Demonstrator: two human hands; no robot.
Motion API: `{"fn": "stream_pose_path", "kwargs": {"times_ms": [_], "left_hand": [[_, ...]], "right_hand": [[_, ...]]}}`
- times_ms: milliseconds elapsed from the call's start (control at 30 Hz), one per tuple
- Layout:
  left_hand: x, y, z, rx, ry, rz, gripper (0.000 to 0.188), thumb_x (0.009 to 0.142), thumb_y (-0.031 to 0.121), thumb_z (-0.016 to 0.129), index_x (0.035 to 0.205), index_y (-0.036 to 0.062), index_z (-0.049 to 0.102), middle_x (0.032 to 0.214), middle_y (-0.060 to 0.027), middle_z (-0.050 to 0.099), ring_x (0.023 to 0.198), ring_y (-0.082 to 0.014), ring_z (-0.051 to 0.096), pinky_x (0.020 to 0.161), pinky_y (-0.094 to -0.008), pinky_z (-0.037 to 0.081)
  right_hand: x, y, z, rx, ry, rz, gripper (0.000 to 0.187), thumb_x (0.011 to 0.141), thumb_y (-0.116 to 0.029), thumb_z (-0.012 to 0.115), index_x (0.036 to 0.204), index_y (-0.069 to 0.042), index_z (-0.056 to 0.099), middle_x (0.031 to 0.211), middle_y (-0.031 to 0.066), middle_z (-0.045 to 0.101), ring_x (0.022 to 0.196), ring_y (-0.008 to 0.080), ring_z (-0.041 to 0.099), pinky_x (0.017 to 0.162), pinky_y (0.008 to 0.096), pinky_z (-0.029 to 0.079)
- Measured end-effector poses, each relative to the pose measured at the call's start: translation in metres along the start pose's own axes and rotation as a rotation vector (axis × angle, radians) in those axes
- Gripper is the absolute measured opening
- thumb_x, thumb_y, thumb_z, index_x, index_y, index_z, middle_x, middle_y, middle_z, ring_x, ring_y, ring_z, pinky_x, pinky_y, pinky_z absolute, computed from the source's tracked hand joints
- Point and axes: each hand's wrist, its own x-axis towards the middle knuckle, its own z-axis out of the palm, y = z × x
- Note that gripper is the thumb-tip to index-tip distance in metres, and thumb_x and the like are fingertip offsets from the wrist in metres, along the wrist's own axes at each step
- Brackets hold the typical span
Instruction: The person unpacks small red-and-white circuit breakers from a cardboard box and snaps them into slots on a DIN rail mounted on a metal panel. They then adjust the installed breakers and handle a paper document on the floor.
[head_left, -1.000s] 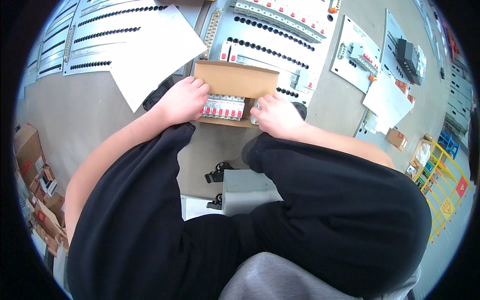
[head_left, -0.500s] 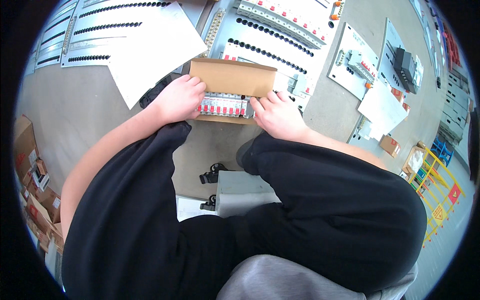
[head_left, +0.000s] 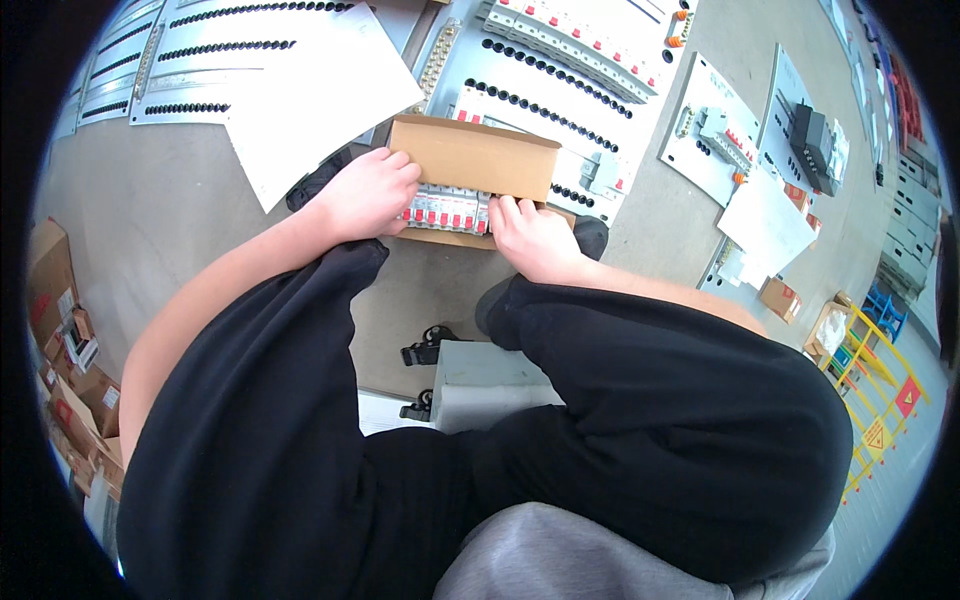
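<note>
An open cardboard box (head_left: pixel 475 155) lies in front of my knees with its brown flap raised on the far side. Inside it sits a row of circuit breakers (head_left: pixel 447 212), white with red toggles. Curled fingers of my left hand (head_left: pixel 375 195) close over the left end of the row. At the row's right end, my right hand (head_left: pixel 535 237) has its fingers bent down and pressed on the last breakers. Both thumbs and the undersides of the fingers are hidden.
Behind the box lies a large metal mounting plate (head_left: pixel 560 120) with breakers and black holes. White paper sheets (head_left: pixel 315 110) cover part of another plate at left. Smaller plates (head_left: pixel 710 130) lie to the right. A grey metal stool-like block (head_left: pixel 490 380) stands between my legs.
My right hand has slid left, from the box's right end against the row of breakers. My left hand stays on the left end. The whole view has shifted slightly.
</note>
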Motion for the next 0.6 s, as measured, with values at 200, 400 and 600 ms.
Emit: {"fn": "stream_pose_path", "kwargs": {"times_ms": [200, 400, 600], "left_hand": [[0.000, 0.001, -0.002, 0.011, -0.002, -0.005, 0.036, 0.077, 0.036, 0.089, 0.090, 0.0057, 0.074, 0.101, -0.0063, 0.064, 0.105, -0.0235, 0.063, 0.095, -0.0366, 0.052], [0.000, 0.002, 0.000, 0.006, -0.011, -0.015, 0.037, 0.077, 0.035, 0.090, 0.092, 0.0050, 0.075, 0.102, -0.0064, 0.065, 0.106, -0.0235, 0.063, 0.096, -0.0364, 0.052], [-0.001, 0.003, 0.001, 0.006, -0.027, -0.028, 0.037, 0.077, 0.035, 0.090, 0.093, 0.0052, 0.075, 0.103, -0.0066, 0.065, 0.106, -0.0237, 0.063, 0.096, -0.0365, 0.052]], "right_hand": [[-0.003, 0.018, 0.000, 0.381, -0.057, 0.036, 0.044, 0.093, -0.016, 0.075, 0.132, 0.003, 0.064, 0.110, 0.0134, 0.064, 0.103, 0.0273, 0.075, 0.080, 0.0376, 0.065], [-0.015, 0.058, -0.061, 0.840, -0.049, 0.181, 0.058, 0.093, -0.023, 0.087, 0.141, 0.001, 0.065, 0.119, 0.0157, 0.070, 0.103, 0.0306, 0.077, 0.085, 0.0426, 0.066], [0.020, 0.122, -0.098, 0.829, 0.366, 0.488, 0.059, 0.090, -0.025, 0.093, 0.140, -0.001, 0.071, 0.113, 0.0097, 0.076, 0.098, 0.0130, 0.075, 0.089, 0.0297, 0.066]]}}
